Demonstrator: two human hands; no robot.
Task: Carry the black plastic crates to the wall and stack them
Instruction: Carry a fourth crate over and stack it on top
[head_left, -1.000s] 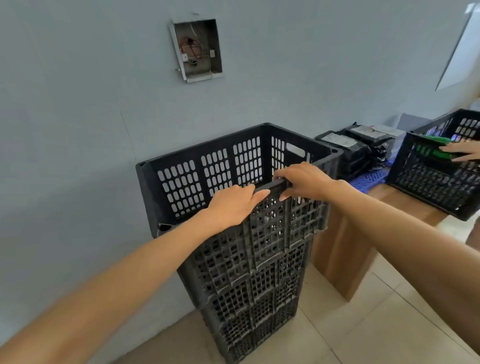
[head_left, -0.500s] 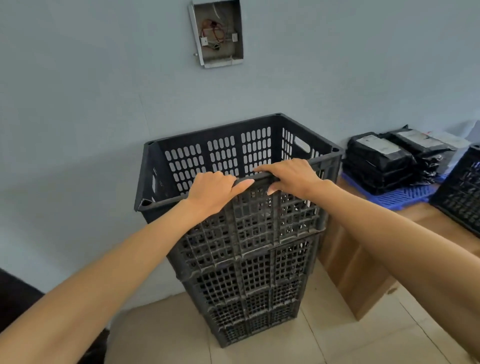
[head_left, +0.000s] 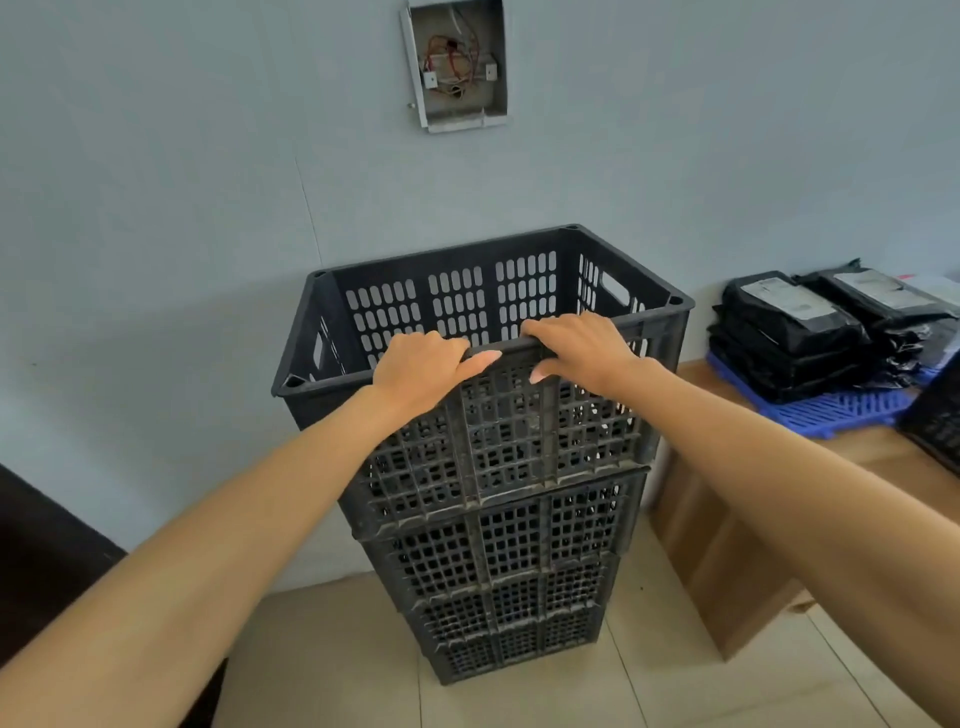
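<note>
Both arms reach forward, nearly straight and bare: the left comes in from 7 o'clock and the right from 4 o'clock, and they meet on the near rim of the top crate (head_left: 457, 306). The left hand (head_left: 423, 366) lies palm down on that rim. Its fingers are curled over the edge into the crate, and its thumb stretches along the outer face toward 3 o'clock. The right hand (head_left: 582, 353) grips the same rim just beside it, with the fingers hooked over the top and the thumb tip pressed on the outside. The 2 hands are close but not touching.

The top crate sits nested on the stack of black crates (head_left: 509, 571), upright on the tiled floor (head_left: 322, 665) against the grey wall (head_left: 156, 208). At 12 o'clock an open wiring box (head_left: 457, 62) is set in the wall. At 3 o'clock black packages (head_left: 795, 322) lie on a blue tray (head_left: 841, 410) atop a wooden bench (head_left: 727, 561).
</note>
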